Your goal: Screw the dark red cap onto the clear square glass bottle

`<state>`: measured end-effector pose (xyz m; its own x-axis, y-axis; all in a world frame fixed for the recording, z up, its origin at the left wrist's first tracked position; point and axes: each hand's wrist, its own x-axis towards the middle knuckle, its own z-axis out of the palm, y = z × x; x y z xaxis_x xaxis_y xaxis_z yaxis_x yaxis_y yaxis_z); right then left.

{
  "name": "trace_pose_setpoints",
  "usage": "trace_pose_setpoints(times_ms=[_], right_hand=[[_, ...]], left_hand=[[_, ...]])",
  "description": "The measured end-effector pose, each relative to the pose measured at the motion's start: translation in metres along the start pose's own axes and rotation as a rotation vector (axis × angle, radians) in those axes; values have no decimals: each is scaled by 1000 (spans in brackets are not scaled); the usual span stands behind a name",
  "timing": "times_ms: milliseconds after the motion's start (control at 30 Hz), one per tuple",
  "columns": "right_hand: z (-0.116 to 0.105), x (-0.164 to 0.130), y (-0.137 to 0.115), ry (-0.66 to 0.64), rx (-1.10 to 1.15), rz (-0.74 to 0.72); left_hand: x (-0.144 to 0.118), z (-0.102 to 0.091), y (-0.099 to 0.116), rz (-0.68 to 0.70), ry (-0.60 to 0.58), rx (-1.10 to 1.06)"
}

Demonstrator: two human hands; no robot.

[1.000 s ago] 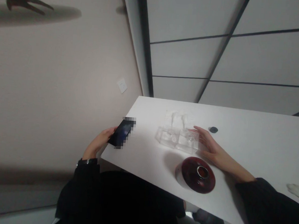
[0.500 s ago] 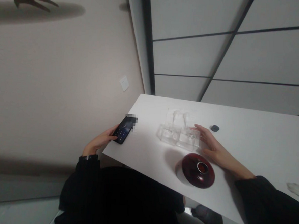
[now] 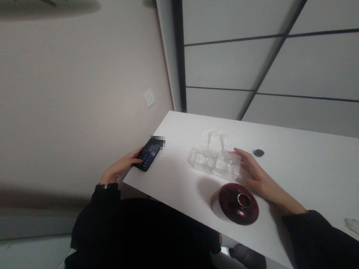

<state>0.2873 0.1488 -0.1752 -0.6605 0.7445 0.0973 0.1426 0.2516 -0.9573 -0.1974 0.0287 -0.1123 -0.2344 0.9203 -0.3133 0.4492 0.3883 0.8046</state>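
My left hand grips a dark smartphone at the table's left edge, its thumb over the lit screen, which shows a keypad. My right hand rests on the table with its fingers apart, beside a clear plastic box with two compartments. Some fingertips reach behind the box's right end; whether they touch it is hard to tell. The transparent lid stands open at the back. Small clear items lie inside, too faint to name. Just in front of the box sits a round container with a glossy dark red lid.
A small dark disc lies on the white table beyond my right hand. Near the right edge is a pale crumpled thing. A wall with a socket borders the left side; panelled doors stand behind.
The view has shifted very slightly. My left thumb has moved up a little on the phone screen; my right hand and the things on the table stay where they were.
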Motion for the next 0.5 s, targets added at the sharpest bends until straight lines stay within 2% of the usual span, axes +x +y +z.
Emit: trace_pose_setpoints(times_ms=[167, 367, 500], right_hand=[[-1, 0, -1, -8, 5, 1], [0, 0, -2, -2, -5, 14], [0, 0, -1, 5, -18, 25]], left_hand=[[-3, -2, -2, 12, -11, -12], [8, 3, -5, -20, 67, -36], [13, 4, -5, -5, 66, -40]])
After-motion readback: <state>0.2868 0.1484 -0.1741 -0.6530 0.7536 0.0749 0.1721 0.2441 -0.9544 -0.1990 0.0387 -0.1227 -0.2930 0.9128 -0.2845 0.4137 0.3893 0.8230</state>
